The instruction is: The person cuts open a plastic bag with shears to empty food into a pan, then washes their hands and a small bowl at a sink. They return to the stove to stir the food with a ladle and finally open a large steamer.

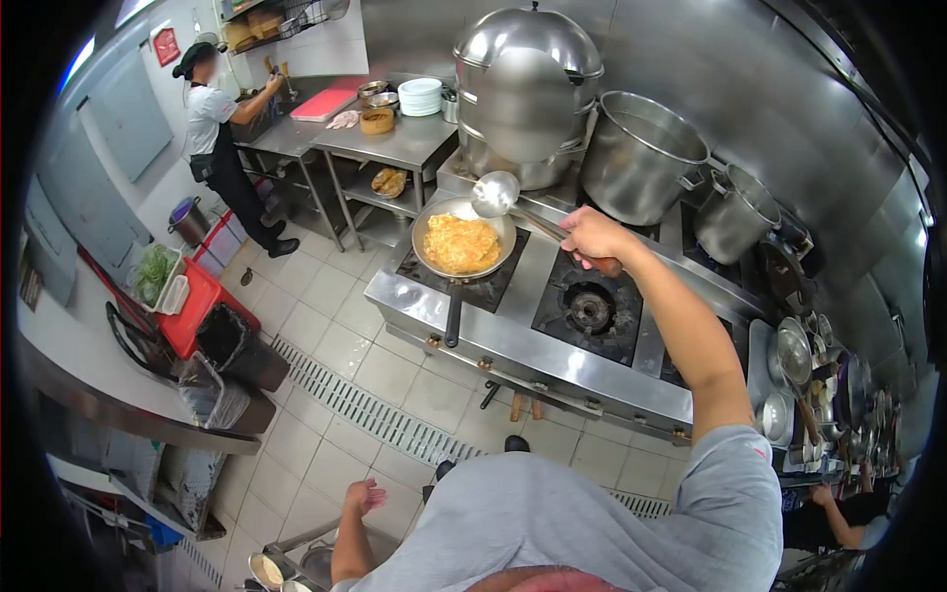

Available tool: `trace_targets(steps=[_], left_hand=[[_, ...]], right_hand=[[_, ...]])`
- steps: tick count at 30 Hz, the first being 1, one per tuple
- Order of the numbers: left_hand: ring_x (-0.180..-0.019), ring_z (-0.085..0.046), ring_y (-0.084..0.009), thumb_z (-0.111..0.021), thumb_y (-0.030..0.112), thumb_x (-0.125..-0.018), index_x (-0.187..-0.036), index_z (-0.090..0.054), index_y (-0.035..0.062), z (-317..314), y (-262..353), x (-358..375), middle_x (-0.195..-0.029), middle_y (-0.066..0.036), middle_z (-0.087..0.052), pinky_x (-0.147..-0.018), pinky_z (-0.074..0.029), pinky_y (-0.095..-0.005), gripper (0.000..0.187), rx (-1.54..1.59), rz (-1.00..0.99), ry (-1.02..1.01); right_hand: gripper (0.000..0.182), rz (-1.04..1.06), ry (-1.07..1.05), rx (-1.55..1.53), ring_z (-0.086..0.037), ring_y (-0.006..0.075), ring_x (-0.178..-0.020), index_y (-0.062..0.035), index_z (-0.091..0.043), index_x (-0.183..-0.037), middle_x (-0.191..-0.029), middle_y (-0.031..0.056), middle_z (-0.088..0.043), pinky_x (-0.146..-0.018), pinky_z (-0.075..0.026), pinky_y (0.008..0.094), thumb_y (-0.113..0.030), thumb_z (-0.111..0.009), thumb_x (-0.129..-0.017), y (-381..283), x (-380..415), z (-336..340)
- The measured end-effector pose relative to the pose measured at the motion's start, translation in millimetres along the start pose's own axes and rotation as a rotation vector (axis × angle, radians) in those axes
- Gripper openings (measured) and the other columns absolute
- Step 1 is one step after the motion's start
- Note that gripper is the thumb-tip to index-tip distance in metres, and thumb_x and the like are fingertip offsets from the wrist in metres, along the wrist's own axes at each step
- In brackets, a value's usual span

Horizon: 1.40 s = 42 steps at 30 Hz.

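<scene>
My right hand [595,240] is wrapped round the wooden grip of a long ladle [495,193]. The ladle's metal bowl hangs over the back right rim of a frying pan [505,237]. In that pan lies a golden, lumpy mass of cooked egg [462,244]. The pan stands on the left burner of the stove [631,357], its dark handle pointing toward me. Away from the stove, low over the floor on my left side, my left hand [366,495] has its fingers stretched out and holds nothing.
A tall domed steamer [528,89] and large stockpots [641,158] line the stove's back. Another person [222,138] works at the far left counter, near stacked plates [420,97]. A red bin [197,306] and a floor drain [360,405] lie to the left.
</scene>
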<state>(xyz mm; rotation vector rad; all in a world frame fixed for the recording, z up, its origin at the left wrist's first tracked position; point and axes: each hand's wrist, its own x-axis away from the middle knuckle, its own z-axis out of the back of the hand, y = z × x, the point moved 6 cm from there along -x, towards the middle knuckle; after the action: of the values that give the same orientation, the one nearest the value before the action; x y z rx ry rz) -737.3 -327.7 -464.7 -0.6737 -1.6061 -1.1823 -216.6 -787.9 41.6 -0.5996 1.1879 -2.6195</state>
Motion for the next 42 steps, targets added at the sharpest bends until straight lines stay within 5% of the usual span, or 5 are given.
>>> trace_targets(steps=[8,11,20,28,42], left_hand=[[-0.079,-0.068,-0.0326,-0.056,0.037,-0.098,-0.129,-0.046,-0.0007,3,-10,-4,-0.103,-0.021,-0.067,-0.068,-0.055,-0.0473,0.050,0.010,0.032,0.010],[-0.079,-0.068,-0.0324,-0.056,0.037,-0.098,-0.130,-0.046,-0.0006,2,-13,-4,-0.102,-0.020,-0.068,-0.068,-0.055,-0.0467,0.050,0.012,0.038,0.014],[-0.080,-0.068,-0.0322,-0.055,0.038,-0.099,-0.129,-0.046,-0.0005,2,-20,-1,-0.101,-0.020,-0.068,-0.068,-0.056,-0.0466,0.050,0.004,0.036,0.012],[-0.079,-0.068,-0.0324,-0.055,0.038,-0.099,-0.128,-0.047,-0.0002,8,-17,-3,-0.101,-0.019,-0.068,-0.068,-0.056,-0.0470,0.049,0.022,0.016,0.018],[-0.083,-0.068,-0.0325,-0.052,0.034,-0.100,-0.127,-0.050,0.0011,-13,-36,-18,-0.103,-0.019,-0.068,-0.071,-0.055,-0.0477,0.043,-0.022,0.095,0.016]], right_hand=[[0.014,0.010,0.007,0.168,-0.058,0.0193,-0.046,0.0053,-0.061,-0.091,-0.057,0.0087,-0.056,-0.046,-0.046,0.0381,-0.004,-0.066,-0.082,3,2,-3],[0.049,-0.029,-0.043,0.243,-0.053,0.0147,-0.052,0.0048,-0.054,-0.134,-0.066,0.0066,-0.056,-0.046,-0.046,0.0327,-0.001,-0.065,-0.087,-4,9,-8],[0.051,-0.036,-0.048,0.194,-0.052,0.0144,-0.050,0.0039,-0.051,-0.137,-0.068,0.0075,-0.058,-0.045,-0.045,0.0321,0.000,-0.065,-0.087,0,12,-15],[0.043,-0.187,-0.150,-0.499,-0.055,0.0122,-0.049,0.0001,-0.055,-0.129,-0.075,0.0111,-0.064,-0.038,-0.041,0.0254,-0.009,-0.067,-0.089,20,66,19],[0.043,-0.083,0.118,-0.629,-0.053,0.0140,-0.042,0.0062,-0.054,-0.130,-0.071,0.0167,-0.063,-0.032,-0.037,0.0215,-0.007,-0.062,-0.089,-25,225,214]])
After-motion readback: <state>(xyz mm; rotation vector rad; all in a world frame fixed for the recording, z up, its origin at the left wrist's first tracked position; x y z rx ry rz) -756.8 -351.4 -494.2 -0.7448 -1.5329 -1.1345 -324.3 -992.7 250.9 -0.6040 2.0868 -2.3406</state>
